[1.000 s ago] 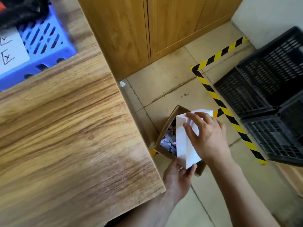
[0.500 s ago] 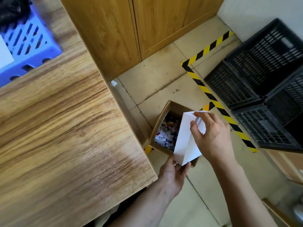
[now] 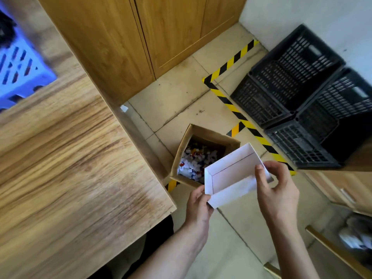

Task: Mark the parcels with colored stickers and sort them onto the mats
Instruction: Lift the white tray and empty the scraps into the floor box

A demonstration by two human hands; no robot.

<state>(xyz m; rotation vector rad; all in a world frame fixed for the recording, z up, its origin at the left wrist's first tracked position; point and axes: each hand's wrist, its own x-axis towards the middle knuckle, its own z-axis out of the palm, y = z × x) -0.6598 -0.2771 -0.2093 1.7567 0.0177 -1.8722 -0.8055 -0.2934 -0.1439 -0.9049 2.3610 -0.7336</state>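
Note:
A small white paper tray (image 3: 231, 174) is held open side up, just right of the table's corner and above the floor. My left hand (image 3: 198, 206) grips its near left corner. My right hand (image 3: 276, 190) pinches its right end with thumb and fingers. The tray's inside is bare white with thin drawn lines. Below it on the floor stands a brown cardboard box (image 3: 182, 150) filled with several small white, red and blue paper scraps.
A wooden table (image 3: 70, 168) fills the left, with a blue plastic basket (image 3: 18, 75) at its far corner. Wooden cupboards (image 3: 141, 37) stand behind. Black crates (image 3: 302, 97) sit at the right beyond yellow-black floor tape (image 3: 231, 101).
The white tray was tipped on its side over the cardboard box; it has been turned open side up and drawn toward me. The view has swung left.

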